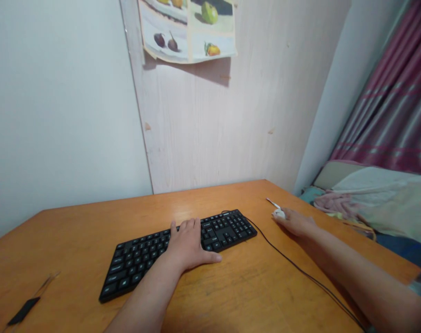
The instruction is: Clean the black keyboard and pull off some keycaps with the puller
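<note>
A black keyboard (141, 259) with white lettering lies at a slant on the wooden table. My left hand (187, 245) rests across its middle, fingers spread over the keys and thumb stretched out to the right. To the right of the keyboard, my right hand (293, 223) is low over the table, its fingers closed on a small white wad (278, 213), which looks like tissue or cloth. A thin white stick-like piece (272, 202) points away from the wad; whether they are joined I cannot tell. My palm hides part of the wad.
The keyboard's black cable (293, 264) runs across the table (231, 296) toward the lower right, under my right forearm. A black strip with thin strings (25, 310) lies at the lower left. A wall stands behind; bedding (376, 194) is off the right edge.
</note>
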`<state>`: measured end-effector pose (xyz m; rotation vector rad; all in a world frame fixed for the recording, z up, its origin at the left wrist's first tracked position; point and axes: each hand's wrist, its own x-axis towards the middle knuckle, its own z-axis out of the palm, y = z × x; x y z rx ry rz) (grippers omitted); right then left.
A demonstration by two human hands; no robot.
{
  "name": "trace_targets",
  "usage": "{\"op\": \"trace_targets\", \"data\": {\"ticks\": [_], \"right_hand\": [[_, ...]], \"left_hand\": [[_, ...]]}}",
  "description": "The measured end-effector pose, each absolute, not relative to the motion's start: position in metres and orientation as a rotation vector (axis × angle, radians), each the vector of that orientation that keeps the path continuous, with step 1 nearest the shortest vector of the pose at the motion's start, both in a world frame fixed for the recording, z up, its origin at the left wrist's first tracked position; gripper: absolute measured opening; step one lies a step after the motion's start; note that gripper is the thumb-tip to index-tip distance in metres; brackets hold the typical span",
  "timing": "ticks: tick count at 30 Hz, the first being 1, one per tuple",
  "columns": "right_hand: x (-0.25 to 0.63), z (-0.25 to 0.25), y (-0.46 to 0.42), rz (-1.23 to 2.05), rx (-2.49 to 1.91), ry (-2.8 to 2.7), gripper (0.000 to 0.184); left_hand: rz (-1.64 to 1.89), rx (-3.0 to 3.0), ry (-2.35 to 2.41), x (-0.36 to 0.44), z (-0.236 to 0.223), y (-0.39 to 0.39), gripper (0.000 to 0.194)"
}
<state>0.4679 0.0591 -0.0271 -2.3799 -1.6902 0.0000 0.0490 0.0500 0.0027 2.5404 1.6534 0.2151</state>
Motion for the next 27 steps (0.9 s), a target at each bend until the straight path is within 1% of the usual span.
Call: {"op": "trace_targets", "data": {"ticks": [4,7,10,13,16,18,21,27], "right_hand": [[0.454,-0.014,0.058,-0.238,-2.317,-1.635,0.076],[0.438,-0.003,0.059,-0.302,-2.176,-1.673,0.073],[0.412,0.005,0.059,-0.194,-1.922,-1.809,0.064],[0.380,0.006,0.060,0.029,-1.787,-1.816,0.059],[0.350,0.001,0.061,0.303,-1.704,-1.797,0.058],[0.336,-0.006,0.063,0.409,-1.651,-1.796,0.058],[0.324,-0.017,0.064,0.424,-1.570,-1.859,0.055],[0.321,-0.033,0.059,0.301,-1.509,-1.913,0.053]], "left_hand": [[0.223,2.546,1.648,0.049,0.004,0.049,0.137],[0.211,2.541,1.643,0.048,0.005,0.048,0.136],[0.224,2.546,1.642,0.048,0.005,0.047,0.134],[0.250,2.562,1.635,0.048,0.004,0.048,0.131],[0.266,2.580,1.629,0.049,0.004,0.048,0.130],[0.271,2.590,1.619,0.049,0.004,0.048,0.128],[0.281,2.585,1.622,0.051,0.004,0.046,0.128],[0.271,2.593,1.595,0.054,0.009,0.041,0.124]]}}
